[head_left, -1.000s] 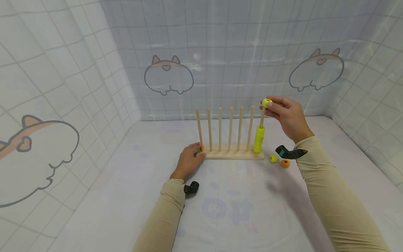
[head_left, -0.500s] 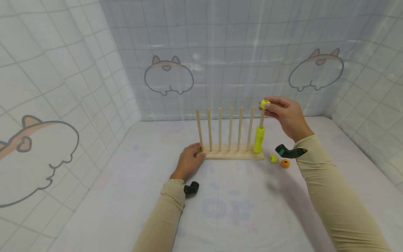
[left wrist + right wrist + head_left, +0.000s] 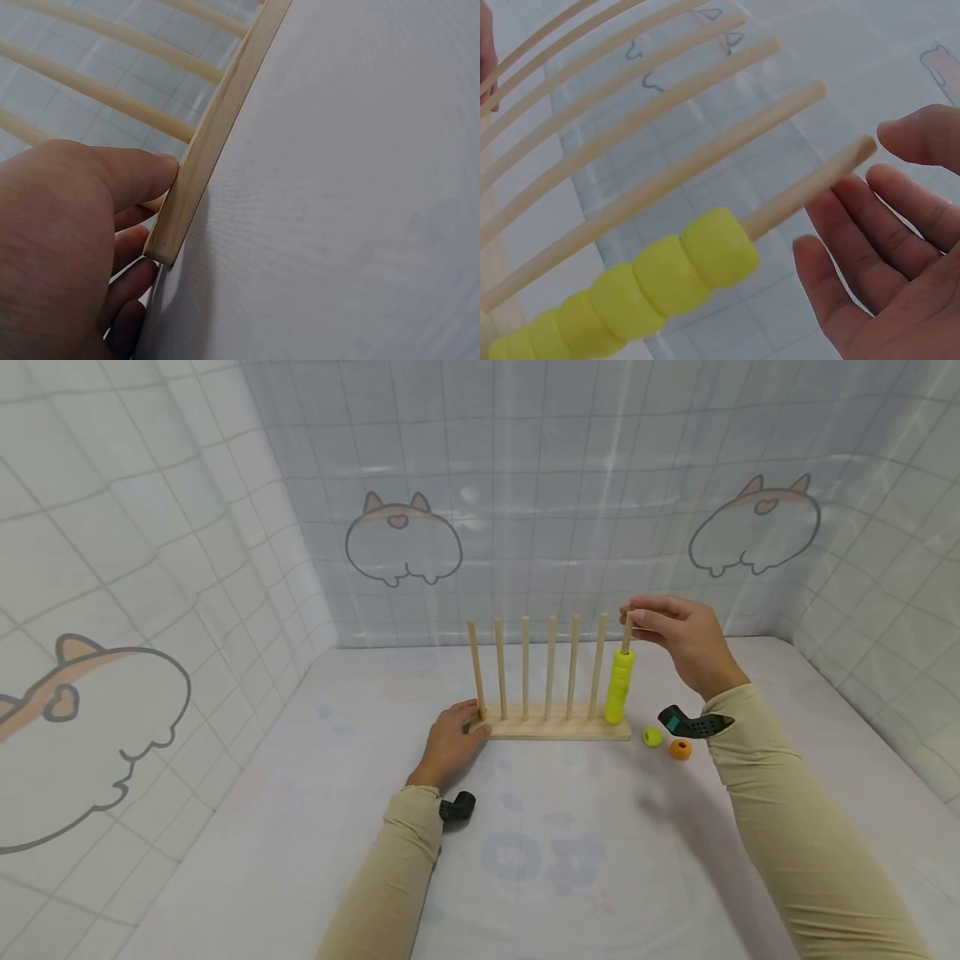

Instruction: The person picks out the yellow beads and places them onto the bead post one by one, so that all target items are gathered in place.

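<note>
A wooden peg rack (image 3: pixel 551 728) stands on the white cloth with a row of several upright pegs. Yellow beads (image 3: pixel 618 687) are stacked on its rightmost peg, and the bare tip of that peg (image 3: pixel 817 187) sticks out above them. My right hand (image 3: pixel 690 635) is around this tip, thumb and fingers spread apart, holding nothing. At the rack's left end, my left hand (image 3: pixel 452 742) grips the base, thumb on the near side and fingers behind, as the left wrist view shows on the base (image 3: pixel 191 172). The other pegs carry no beads.
Right of the rack, a loose yellow bead (image 3: pixel 652 737) and an orange bead (image 3: pixel 680 749) lie on the cloth, below the right forearm. A tiled-pattern curtain (image 3: pixel 555 510) with cartoon drawings encloses the back and sides.
The yellow bead that my right hand held at the top of the rightmost peg has dropped down onto the stack, now taller. The right fingers have let go. The left hand stays put.
</note>
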